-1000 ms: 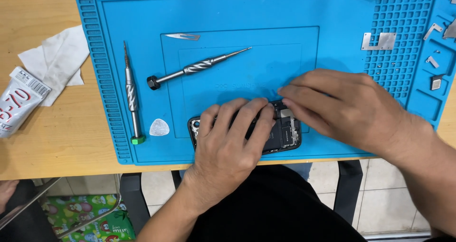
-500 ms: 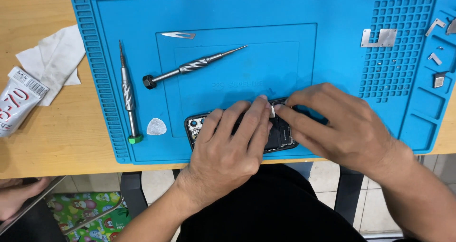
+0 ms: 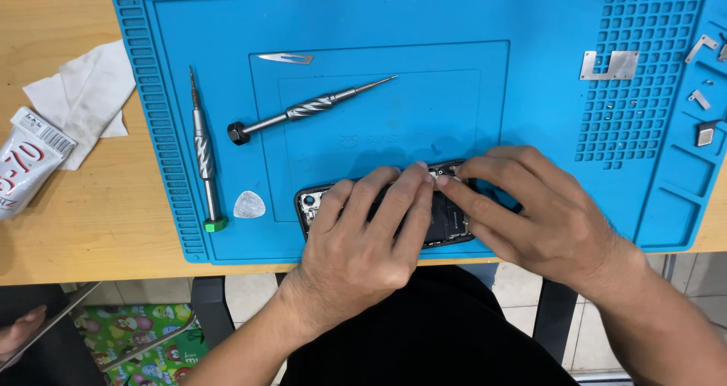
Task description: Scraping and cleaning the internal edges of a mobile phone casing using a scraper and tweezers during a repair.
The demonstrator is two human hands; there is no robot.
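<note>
Down at the near edge of the blue work mat (image 3: 485, 22), an opened phone (image 3: 453, 221) lies flat with its insides facing up, mostly covered by both hands. Its left hand (image 3: 363, 238) rests palm-down across the phone, fingers (image 3: 409, 196) held side by side and pressed onto its upper edge. Just beside them, the right hand (image 3: 541, 215) comes in from the right, its fingertips meeting the left ones at the phone's top rim; whether anything is pinched there cannot be told. Left of the phone lie a white pick (image 3: 249, 204), a green-capped screwdriver (image 3: 204, 155) and a black-capped screwdriver (image 3: 303, 112). A thin blade (image 3: 285, 58) sits farther up. On the wooden tabletop (image 3: 98, 212) rest a crumpled tissue (image 3: 83, 98) and a glue tube (image 3: 26, 162).
</note>
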